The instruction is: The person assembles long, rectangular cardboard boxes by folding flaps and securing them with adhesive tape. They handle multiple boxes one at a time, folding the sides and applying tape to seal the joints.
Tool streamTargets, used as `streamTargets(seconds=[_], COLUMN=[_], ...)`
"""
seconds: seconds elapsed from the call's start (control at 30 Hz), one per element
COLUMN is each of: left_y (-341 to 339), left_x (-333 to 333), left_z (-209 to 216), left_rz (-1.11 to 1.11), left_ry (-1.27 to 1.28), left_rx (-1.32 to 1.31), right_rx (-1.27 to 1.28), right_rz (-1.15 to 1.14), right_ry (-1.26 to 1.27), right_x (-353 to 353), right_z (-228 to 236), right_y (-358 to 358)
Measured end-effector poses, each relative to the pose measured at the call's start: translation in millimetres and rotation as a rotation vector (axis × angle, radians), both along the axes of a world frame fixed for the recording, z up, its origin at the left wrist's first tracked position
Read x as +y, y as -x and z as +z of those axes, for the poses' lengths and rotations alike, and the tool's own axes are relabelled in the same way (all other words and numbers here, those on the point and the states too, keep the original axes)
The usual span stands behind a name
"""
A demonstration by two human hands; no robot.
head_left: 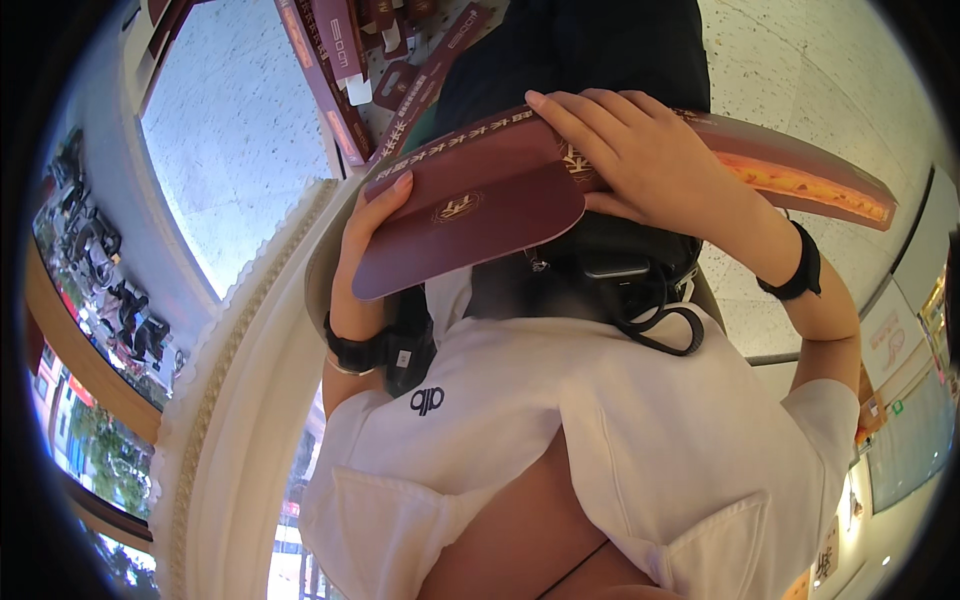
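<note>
Both hands [640, 160] grip a maroon carton [510, 190] above a speckled pale floor [800, 70], white drapery [235, 350] at left.

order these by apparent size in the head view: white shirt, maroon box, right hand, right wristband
1. White shirt
2. Maroon box, partly covered by the hands
3. Right hand
4. Right wristband
</note>
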State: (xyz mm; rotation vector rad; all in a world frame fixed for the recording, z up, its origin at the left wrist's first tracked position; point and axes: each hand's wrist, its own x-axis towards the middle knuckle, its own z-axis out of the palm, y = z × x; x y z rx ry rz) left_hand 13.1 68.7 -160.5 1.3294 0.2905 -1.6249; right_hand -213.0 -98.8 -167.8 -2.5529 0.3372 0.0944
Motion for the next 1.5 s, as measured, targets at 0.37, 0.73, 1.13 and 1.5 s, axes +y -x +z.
streamTargets(seconds=[0.37,0.73,1.13,1.5], left_y=[4,-15,-42,-59], left_x=[-18,-42,-44,-52], left_z=[3,-7,-69,-62], left_rz=[-0.061,0.027,-0.12,-0.076], left_ry=[0.079,0.094,0.464,0.485], left_rx=[-0.152,-0.106,-0.716,-0.343], right_rx=[0.273,0.186,0.094,0.082], right_rz=[-0.158,-0.027,-0.217,-0.165], right_ry=[0.104,-0.003,0.301,0.167], right_x=[-8,-39,-39,-35], right_z=[27,28,11,15], right_y=[93,67,133,95])
